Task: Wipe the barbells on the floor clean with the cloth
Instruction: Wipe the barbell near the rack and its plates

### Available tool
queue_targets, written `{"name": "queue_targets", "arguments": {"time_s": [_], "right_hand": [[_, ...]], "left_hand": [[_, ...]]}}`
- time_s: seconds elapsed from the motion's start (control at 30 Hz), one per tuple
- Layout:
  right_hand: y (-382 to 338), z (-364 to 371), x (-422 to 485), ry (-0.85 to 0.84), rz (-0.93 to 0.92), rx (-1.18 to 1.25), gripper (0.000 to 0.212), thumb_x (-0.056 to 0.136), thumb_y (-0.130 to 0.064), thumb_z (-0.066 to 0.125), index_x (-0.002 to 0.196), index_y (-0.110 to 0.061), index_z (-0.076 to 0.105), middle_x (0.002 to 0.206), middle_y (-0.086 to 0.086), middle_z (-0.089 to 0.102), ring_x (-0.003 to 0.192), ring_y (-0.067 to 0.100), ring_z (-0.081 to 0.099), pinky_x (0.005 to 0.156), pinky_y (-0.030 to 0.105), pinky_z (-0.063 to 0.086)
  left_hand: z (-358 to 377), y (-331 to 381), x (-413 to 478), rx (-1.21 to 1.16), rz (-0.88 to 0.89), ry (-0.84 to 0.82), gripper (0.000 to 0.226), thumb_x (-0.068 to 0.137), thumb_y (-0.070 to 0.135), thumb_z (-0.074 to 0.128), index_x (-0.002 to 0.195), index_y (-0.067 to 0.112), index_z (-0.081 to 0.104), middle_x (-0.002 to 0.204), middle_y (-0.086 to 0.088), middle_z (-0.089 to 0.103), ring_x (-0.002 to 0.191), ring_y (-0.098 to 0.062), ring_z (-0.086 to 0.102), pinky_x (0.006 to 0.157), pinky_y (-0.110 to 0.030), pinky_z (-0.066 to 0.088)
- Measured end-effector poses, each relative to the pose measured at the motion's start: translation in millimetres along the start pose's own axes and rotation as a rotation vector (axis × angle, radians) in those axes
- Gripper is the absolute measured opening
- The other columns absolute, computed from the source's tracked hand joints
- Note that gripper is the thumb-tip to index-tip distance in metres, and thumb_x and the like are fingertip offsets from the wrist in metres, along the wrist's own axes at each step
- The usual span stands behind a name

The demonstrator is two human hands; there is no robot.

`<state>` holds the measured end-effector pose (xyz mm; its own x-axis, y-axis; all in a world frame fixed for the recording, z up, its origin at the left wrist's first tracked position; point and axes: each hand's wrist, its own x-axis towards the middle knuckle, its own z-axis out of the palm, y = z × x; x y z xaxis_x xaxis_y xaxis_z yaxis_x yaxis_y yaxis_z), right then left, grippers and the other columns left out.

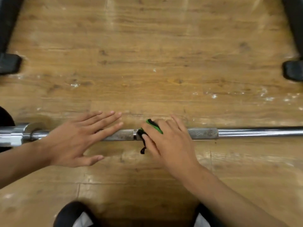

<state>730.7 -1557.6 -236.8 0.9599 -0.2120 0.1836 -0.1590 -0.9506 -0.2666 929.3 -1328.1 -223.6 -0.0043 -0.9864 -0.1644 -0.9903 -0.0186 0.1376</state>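
Wooden floor (pixel 147 54) lies bare beyond the bar, bounded by two black frame feet, one at the left edge (pixel 8 63) and one at the right edge (pixel 293 71). The barbell (pixel 246 132) lies crosswise on the floor, near the person's knees. Its shaft is bright chrome, the knurled sections dull and speckled, with the sleeve at left. The left hand (pixel 78 136) lies flat over the bar, fingers straight and spread, holding nothing. The right hand (pixel 168 140) grips a green-and-black cloth (pixel 154 126) against the knurling.
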Motion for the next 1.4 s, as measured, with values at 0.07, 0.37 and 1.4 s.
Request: {"name": "queue_targets", "arguments": {"time_s": [0.07,0.37,1.4], "right_hand": [[35.2,-12.4,-34.4,0.047,0.048,-0.063,0.030,0.105,-0.034,0.052,0.120,-0.021,0.074,0.112,0.006,0.072,0.099,0.026,0.069,0.119,0.047,0.034],[31.1,-37.1,-68.1,-0.052,0.178,-0.071,0.027,0.097,-0.026,0.049,0.098,-0.012,0.072,0.094,0.011,0.064,0.086,0.036,0.061,0.088,0.042,0.040],[61.3,-47.3,-74.4,-0.107,0.085,-0.130,0.036,0.105,-0.042,0.045,0.112,-0.020,0.073,0.109,0.008,0.071,0.093,0.032,0.069,0.108,0.053,0.039]], "left_hand": [[1.4,1.4,-6.8,0.003,0.056,0.008,0.081,0.102,0.059,0.037,0.167,0.013,0.021,0.173,-0.019,0.016,0.159,-0.035,0.021,0.123,-0.054,0.025],[26.1,41.1,-30.6,0.028,0.038,0.088,0.093,0.093,0.060,0.055,0.167,0.016,0.019,0.171,-0.023,0.020,0.158,-0.042,0.023,0.121,-0.062,0.026],[18.5,49.7,-30.3,0.125,-0.124,0.052,0.086,0.096,0.067,0.039,0.167,0.022,0.021,0.171,-0.023,0.018,0.158,-0.041,0.021,0.124,-0.061,0.022]]}}
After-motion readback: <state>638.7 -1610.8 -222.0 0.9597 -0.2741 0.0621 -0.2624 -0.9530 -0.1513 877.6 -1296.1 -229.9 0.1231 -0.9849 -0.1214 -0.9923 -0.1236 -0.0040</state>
